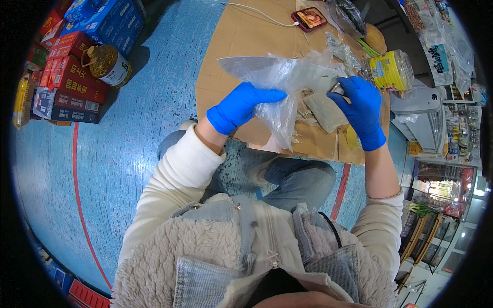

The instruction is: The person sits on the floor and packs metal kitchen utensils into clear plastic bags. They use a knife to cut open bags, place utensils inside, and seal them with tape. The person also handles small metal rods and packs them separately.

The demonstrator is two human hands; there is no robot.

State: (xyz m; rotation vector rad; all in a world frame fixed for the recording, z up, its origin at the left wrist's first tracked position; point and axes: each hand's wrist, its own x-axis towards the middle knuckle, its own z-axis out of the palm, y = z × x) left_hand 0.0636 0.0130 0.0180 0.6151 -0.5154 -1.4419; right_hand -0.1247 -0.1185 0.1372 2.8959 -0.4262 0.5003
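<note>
My left hand (250, 102), in a blue glove, is closed on a crumpled clear plastic bag (283, 123) that hangs over the near edge of a cardboard-covered surface. My right hand (356, 102), also gloved in blue, grips the metal handle end of a wide-bladed kitchen knife (317, 77). The blade lies across the bag, and a curved metal end (246, 66) sticks out to the left; whether it belongs to the same knife is hidden by the plastic. Beneath the hands rests a packet in cloudy plastic (325, 111), with pale scraps beside it.
The cardboard (219, 50) carries a phone (309, 19) with a white cable, a jar with a yellow label (389, 70), a bagged dark vegetable (350, 17) and a roll of tape (352, 136). On the floor at left stand an oil bottle (109, 65) and stacked boxes (71, 77).
</note>
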